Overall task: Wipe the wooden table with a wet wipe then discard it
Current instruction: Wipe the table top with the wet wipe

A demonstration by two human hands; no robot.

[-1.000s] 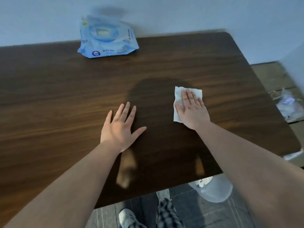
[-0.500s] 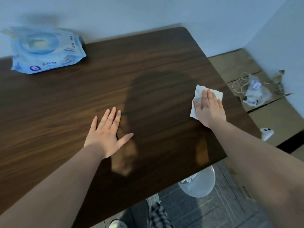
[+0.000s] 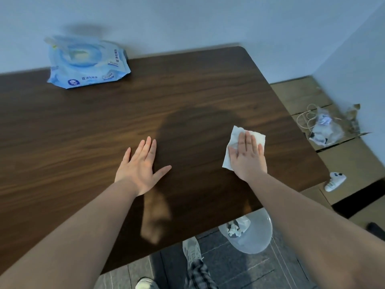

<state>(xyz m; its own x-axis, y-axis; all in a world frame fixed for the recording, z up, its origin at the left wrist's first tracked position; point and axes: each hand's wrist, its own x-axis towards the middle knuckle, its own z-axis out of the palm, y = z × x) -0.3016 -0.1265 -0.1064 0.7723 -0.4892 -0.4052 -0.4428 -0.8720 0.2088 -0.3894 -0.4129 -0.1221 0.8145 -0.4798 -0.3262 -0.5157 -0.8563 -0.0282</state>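
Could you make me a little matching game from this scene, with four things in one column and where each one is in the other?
Things:
1. wet wipe
2. wipes pack
3. left hand
4. clear bin

Places:
A. on the floor, partly under the table's near edge
B. flat on bare wood, holding nothing
C. far left of the table, by the wall
D. pressed under the right hand

Pairs: 1-D, 2-C, 3-B, 4-A

Domestic room: wooden worktop (image 3: 187,97) against plain wall, wet-wipe pack (image 3: 85,63), cardboard (image 3: 298,94) and game controller (image 3: 335,181) on floor.
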